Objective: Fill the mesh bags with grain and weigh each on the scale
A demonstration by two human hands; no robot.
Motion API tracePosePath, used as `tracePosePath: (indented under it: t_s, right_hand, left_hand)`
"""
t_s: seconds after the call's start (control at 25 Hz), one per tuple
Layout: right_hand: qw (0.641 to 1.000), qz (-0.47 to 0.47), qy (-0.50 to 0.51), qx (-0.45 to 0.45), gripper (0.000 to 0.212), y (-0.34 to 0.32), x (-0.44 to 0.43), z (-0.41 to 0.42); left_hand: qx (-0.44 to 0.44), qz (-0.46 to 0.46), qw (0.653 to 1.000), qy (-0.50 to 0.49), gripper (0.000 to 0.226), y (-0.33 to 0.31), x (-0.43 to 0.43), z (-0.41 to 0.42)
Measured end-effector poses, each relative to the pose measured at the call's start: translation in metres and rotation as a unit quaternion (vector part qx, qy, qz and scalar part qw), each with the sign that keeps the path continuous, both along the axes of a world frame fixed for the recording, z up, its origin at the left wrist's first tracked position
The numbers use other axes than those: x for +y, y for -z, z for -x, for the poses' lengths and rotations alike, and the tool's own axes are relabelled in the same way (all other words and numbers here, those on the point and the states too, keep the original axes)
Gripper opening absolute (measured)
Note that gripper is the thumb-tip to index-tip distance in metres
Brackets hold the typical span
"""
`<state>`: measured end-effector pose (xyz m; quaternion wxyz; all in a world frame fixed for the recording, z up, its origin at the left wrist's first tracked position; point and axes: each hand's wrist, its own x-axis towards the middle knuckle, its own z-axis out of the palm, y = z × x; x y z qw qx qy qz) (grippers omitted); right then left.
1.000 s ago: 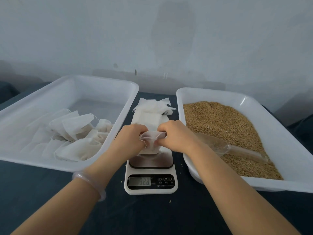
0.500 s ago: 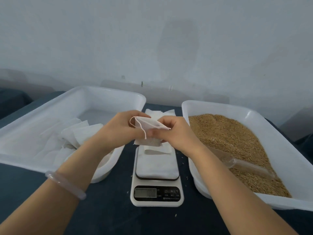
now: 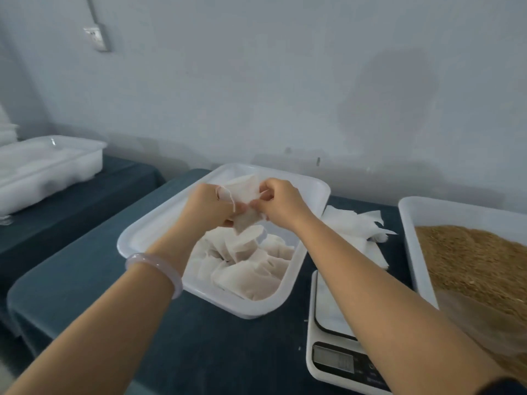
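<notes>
Mesh bag (image 3: pixel 244 195) hangs in the air between both hands, over the far end of the white tray (image 3: pixel 134 240), at about 11 o'clock from the scale (image 3: pixel 328 309). The left hand (image 3: pixel 209 209) grips its left side. The right hand (image 3: pixel 281 203) pinches its top edge with curled fingers, and a thin string loops out beside the left thumb. The lower part of the bag looks swollen and brownish, so I judge it is already filled and is being pulled closed, but I am not sure.

Under it the tray holds a heap of filled bags (image 3: pixel 248 269), soft, rounded, like small pillows, so a good part of the work seems done. Some work is left. A pile of empty bags (image 3: pixel 352 228), flat, thin and crumpled like gauze, lies on the desk (image 3: pixel 85 269) at 12 o'clock from the scale. Much grain (image 3: pixel 473 260), fine, dry and golden-brown, fills the grain tray (image 3: pixel 410 223) at 3 o'clock, with a clear plastic scoop (image 3: pixel 484 326) on it.

The scale has a smooth plate, and its display is too blurred to read. Both trays are glossy hard plastic with rounded corners, and the desk wears a dark blue cloth.
</notes>
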<state>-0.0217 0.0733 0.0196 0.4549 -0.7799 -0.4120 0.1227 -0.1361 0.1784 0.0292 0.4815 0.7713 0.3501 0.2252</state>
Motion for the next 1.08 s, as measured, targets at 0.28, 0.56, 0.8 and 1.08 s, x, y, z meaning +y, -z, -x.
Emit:
tracePosePath:
  t_s: [0.28, 0.56, 0.8, 1.08]
  right_hand:
    - [0.971, 0.208, 0.01, -0.116, 0.028, 0.038, 0.018, 0.006]
    - [0.946, 0.302, -0.052, -0.106, 0.02, 0.037, 0.021, 0.019]
    - [0.934, 0.311, -0.084, -0.153, 0.015, 0.031, 0.015, 0.029]
    - [0.927, 0.321, -0.11, -0.16, 0.041, 0.029, 0.013, 0.04]
  left_hand:
    - [0.175, 0.089, 0.976, 0.09, 0.023, 0.046, 0.008, -0.012]
    - [0.187, -0.039, 0.98, 0.063, 0.011, 0.055, 0.021, -0.016]
    - [0.193, -0.077, 0.977, 0.054, 0.014, 0.062, 0.03, -0.023]
    - [0.224, -0.111, 0.968, 0.032, 0.023, 0.065, 0.043, -0.02]
